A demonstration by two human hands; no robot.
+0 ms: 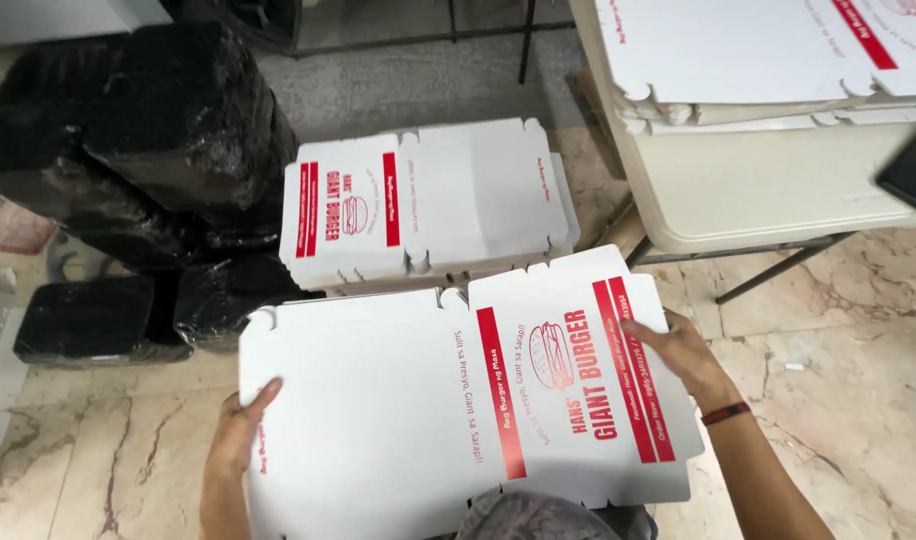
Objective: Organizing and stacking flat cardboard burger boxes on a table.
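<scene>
1. Flat white die-cut cardboard box blank with red stripes and a red burger drawing (pixel 458 400) lies spread open and unfolded near the person, held level between both hands above the marble-patterned tile floor (pixel 848 380).
2. Left hand (pixel 240 432) grips the blank's near-left edge, thumb on top and the other fingers hidden beneath, so it is clamped on the sheet.
3. Right hand (pixel 684 355) presses on the right printed panel, fingers together and laid flat across the red stripes, thumb not visible.
4. Farther off on the floor sits a stack of matching flat white box blanks (pixel 428 205); black plastic-wrapped bundles (pixel 148 150) lie to the left, and a beige folding table (pixel 768 185) carrying more white blanks (pixel 758 60) stands far right.
5. Judged from this, one blank is freshly in hand and unformed; folding would call for creasing the panels along their scored lines.
</scene>
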